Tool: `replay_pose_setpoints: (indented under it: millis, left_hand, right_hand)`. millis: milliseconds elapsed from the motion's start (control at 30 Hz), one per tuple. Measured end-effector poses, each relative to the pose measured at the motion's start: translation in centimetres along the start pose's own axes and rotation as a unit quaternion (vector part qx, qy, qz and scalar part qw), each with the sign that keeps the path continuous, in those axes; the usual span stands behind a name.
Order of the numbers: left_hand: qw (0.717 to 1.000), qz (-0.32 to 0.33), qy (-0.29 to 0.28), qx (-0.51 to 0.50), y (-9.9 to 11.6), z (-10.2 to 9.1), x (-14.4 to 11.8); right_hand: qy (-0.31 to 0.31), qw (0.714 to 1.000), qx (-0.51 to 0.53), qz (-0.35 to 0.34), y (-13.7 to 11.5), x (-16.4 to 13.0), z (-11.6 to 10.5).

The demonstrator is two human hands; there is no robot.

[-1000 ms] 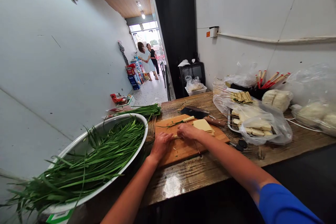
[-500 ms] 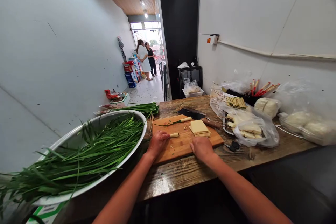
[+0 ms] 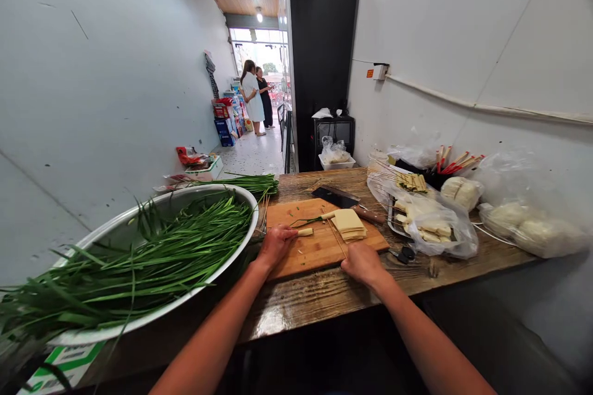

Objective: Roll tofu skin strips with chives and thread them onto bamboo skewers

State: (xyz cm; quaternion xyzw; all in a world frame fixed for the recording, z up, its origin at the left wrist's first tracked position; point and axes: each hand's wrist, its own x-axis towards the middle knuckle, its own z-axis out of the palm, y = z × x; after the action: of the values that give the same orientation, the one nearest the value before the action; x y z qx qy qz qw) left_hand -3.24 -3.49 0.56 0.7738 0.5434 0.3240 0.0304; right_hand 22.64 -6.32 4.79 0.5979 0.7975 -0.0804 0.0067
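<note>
Partly hidden: roll under left hand.

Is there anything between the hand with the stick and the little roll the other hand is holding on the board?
Nothing visible. The right hand holds a thin bamboo skewer, and only bare wooden cutting board lies between it and the small pale tofu-skin roll pinned by the left hand. The stack of tofu sheets sits off to the side.

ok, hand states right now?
Left hand: closed on small pale tofu-skin roll.
Right hand: closed on thin bamboo skewer.
</note>
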Motion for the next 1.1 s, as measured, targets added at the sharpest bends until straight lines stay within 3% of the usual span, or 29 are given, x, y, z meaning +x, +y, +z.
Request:
replay_pose_setpoints:
  millis: [167,300,467,600,700,767,900,1000,1100]
  left_hand:
    - [1.0,0.015,0.007,0.0,-0.1,0.2,0.0]
    - [0.999,0.026,-0.002,0.026,0.0,0.1,0.0]
    - [0.999,0.029,-0.007,0.032,0.1,0.1,-0.1]
    - [1.0,0.008,0.005,0.025,-0.3,0.4,-0.2]
    - [1.0,-0.006,0.005,0.006,-0.5,0.5,-0.1]
    - [1.0,-0.007,-0.005,0.005,-0.5,0.5,0.1]
    - [1.0,-0.012,-0.015,-0.004,-0.2,0.0,0.1]
    - [0.999,-0.03,-0.008,-0.013,0.2,-0.4,0.1]
    - [0.998,-0.052,-0.018,-0.012,0.3,-0.6,0.1]
  right_hand:
    - [0.034,0.999,0.026,0.019,0.1,1.0,0.4]
    - [0.069,0.996,0.041,0.033,-1.3,2.4,1.0]
    - [0.167,0.98,0.106,0.033,-3.3,3.4,0.3]
    - [0.298,0.937,0.183,0.022,-2.0,1.0,-1.7]
    - [0.349,0.908,0.226,-0.056,0.4,-3.0,-2.0]
    - [0.311,0.913,0.241,-0.108,1.7,-6.0,-0.9]
    - [0.19,0.933,0.277,-0.127,1.9,-10.4,3.1]
    - [0.147,0.92,0.341,-0.123,0.4,-11.3,5.5]
    - [0.138,0.895,0.407,-0.122,-1.3,-10.6,6.4]
